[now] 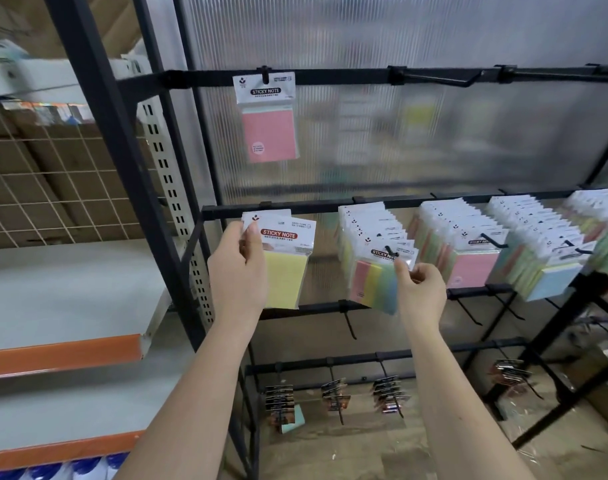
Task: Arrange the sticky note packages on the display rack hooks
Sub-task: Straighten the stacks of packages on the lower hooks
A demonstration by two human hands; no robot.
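At the black display rack, the left hand grips a yellow sticky note package by its white header card, thumb across the front, holding it just below the middle bar's leftmost hook. Beside it, the right hand pinches the corner of a striped multicolour package at the front of a full hook; whether that package is threaded on the hook is hard to tell. One pink package hangs alone from the top bar.
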